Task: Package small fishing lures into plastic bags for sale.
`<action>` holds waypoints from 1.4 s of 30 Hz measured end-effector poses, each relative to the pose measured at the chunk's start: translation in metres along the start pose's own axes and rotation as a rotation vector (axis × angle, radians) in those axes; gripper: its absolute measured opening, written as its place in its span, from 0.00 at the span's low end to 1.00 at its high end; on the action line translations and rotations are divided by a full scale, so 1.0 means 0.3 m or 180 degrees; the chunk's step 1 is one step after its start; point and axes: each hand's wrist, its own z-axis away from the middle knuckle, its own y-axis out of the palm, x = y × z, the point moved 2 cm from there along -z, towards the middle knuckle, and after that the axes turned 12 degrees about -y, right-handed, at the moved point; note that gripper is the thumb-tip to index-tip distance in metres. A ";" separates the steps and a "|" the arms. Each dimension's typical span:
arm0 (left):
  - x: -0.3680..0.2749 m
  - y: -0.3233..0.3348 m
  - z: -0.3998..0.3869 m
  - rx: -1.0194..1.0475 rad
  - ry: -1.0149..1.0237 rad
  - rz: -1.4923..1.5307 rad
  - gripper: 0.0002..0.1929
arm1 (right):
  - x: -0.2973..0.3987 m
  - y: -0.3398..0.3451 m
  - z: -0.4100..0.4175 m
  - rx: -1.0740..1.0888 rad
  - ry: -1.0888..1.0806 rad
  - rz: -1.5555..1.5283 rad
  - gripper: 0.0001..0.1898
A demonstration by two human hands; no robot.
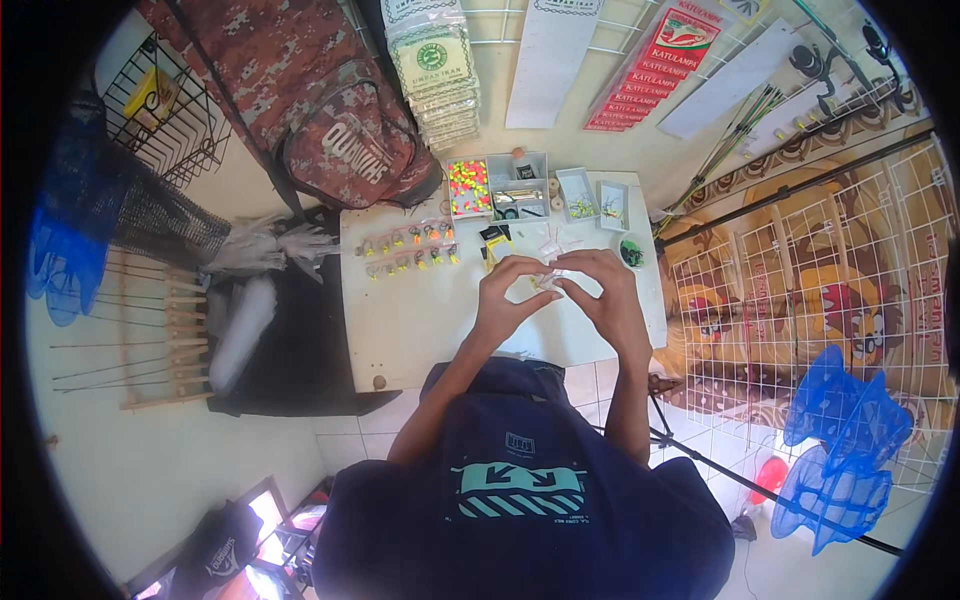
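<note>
My left hand (504, 294) and my right hand (606, 289) meet over the white table (420, 322), thumbs and fingertips pinching a small clear plastic bag (549, 282) from both sides. What lies inside the bag is too small to tell. Beyond the fingers, more clear bags with red edges (553, 246) lie on the table. Black and yellow packets (497, 244) rest just past my left hand. Further left, two rows of bagged small rigs (409, 251) with orange and yellow parts are laid out.
Along the wall stand a tray of pink and yellow floats (469, 187), a divided box with tools (519, 201) and two small white boxes (577, 196) (613, 206). A bowl of green pieces (631, 252) sits at right. A camouflage bag (352, 150) hangs at upper left, a white wire grid (795, 300) stands right.
</note>
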 end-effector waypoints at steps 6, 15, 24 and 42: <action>-0.002 -0.004 -0.002 -0.0044 0.0006 -0.0073 0.18 | 0.010 0.007 0.009 -0.0172 0.0110 0.0200 0.07; -0.002 -0.005 -0.002 -0.0090 0.0032 -0.0160 0.18 | 0.023 0.033 0.026 -0.0388 0.0044 0.0359 0.09; -0.044 -0.017 -0.009 -0.0204 0.0316 -0.0482 0.17 | 0.055 0.035 0.018 -0.0285 0.0233 0.0749 0.17; -0.041 -0.029 -0.002 -0.0311 0.0227 -0.0268 0.19 | 0.104 -0.010 0.035 -0.0472 0.0569 -0.0235 0.15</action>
